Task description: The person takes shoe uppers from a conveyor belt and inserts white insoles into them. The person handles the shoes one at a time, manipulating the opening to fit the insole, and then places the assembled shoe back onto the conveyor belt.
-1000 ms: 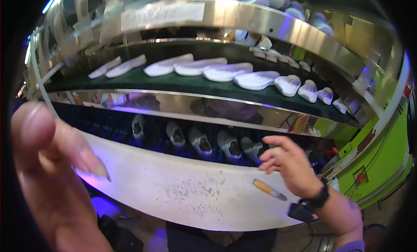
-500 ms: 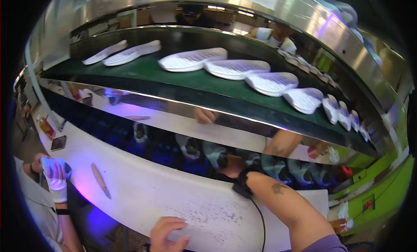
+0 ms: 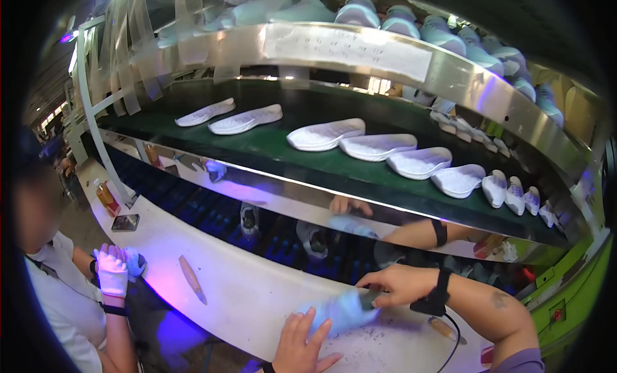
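A pale blue shoe upper, smeared by motion, is just over the white table in front of me. My right hand grips it by the dark part at its opening, thumb and fingers closed there. At the shoe's near left side is my left hand, fingers spread; whether it touches the shoe I cannot tell. Under and around the shoe, the white table carries dark specks. A small brownish object lies to the right of it, below my right wrist.
White soles line a green belt above a dark lower conveyor bearing shoes. A slim pinkish-brown pointed piece, phone and bottle lie left. A co-worker's gloved hand is beside the table. A cable trails from my right wrist.
My right hand has come back from the lower conveyor, bringing a shoe upper over the table. My left hand has shifted right toward it. The view has tilted up and left.
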Available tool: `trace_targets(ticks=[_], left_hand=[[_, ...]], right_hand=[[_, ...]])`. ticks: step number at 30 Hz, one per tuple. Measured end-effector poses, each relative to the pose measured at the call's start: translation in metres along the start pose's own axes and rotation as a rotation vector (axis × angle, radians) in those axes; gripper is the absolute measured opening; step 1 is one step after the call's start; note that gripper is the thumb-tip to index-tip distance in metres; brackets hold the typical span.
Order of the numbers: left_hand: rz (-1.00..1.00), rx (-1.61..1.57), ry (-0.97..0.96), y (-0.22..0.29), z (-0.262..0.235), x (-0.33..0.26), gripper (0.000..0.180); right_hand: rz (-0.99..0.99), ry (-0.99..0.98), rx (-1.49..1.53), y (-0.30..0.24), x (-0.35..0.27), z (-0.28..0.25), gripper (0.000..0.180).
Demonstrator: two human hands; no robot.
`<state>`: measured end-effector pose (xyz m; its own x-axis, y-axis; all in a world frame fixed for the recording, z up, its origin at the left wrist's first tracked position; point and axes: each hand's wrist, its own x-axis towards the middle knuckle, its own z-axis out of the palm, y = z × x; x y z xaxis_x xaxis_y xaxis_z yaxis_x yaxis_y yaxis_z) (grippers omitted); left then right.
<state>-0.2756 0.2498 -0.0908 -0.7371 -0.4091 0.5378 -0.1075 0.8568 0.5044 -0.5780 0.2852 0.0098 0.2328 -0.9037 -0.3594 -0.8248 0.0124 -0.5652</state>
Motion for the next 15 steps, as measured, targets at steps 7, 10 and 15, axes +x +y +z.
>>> trace_targets(ticks=[7,10,15], left_hand=[[0.053,-0.103,-0.319,0.009,0.025,-0.027,0.08],[0.003,-0.132,-0.357,0.017,0.031,-0.022,0.08],[-0.113,-0.032,-0.233,0.04,0.035,-0.045,0.078]], right_hand=[[-0.317,0.812,-0.388,-0.126,0.024,-0.114,0.035],[0.077,0.675,-0.553,-0.102,0.064,-0.164,0.052],[0.279,0.74,-0.614,-0.098,0.074,-0.164,0.043]])
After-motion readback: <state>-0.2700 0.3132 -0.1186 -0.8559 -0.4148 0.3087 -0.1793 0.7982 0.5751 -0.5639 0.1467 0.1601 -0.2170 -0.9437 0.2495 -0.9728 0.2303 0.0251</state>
